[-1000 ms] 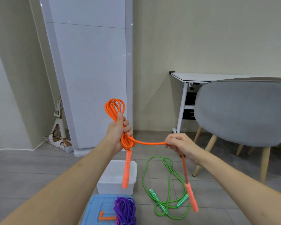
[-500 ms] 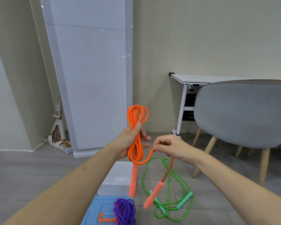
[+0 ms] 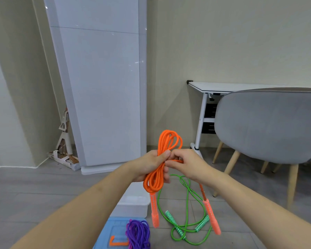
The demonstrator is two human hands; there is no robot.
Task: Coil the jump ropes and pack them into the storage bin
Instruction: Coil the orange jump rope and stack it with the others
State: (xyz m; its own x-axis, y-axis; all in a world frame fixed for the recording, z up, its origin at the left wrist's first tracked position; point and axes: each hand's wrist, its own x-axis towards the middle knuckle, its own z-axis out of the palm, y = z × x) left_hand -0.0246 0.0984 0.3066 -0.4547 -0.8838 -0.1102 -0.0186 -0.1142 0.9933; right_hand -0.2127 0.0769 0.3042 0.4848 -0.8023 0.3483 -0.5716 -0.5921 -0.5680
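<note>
A grey upholstered shell chair on pale wooden legs (image 3: 266, 126) fills the right of the scene, with a white-topped desk (image 3: 223, 87) behind it against the far wall. On the floor near the middle sits a white plastic storage bin (image 3: 133, 205), and nearer still lies a light blue plastic lid (image 3: 106, 234) with a coiled purple jump rope (image 3: 138, 234) resting on it. Right of the bin, a green jump rope with patterned green-and-white handles (image 3: 187, 229) lies loose on the floor.

Above the bin, the left hand (image 3: 149, 166) grips a bundle of orange jump rope (image 3: 158, 173), fingers curled round its middle; loops stand above the fist and hang below it, one orange handle dangling down. The right hand (image 3: 187, 166), touching the left, appears to pinch a strand of the same rope beside the bundle, though the fingertips are partly hidden. The rope's other end trails under the right wrist to the second handle.
</note>
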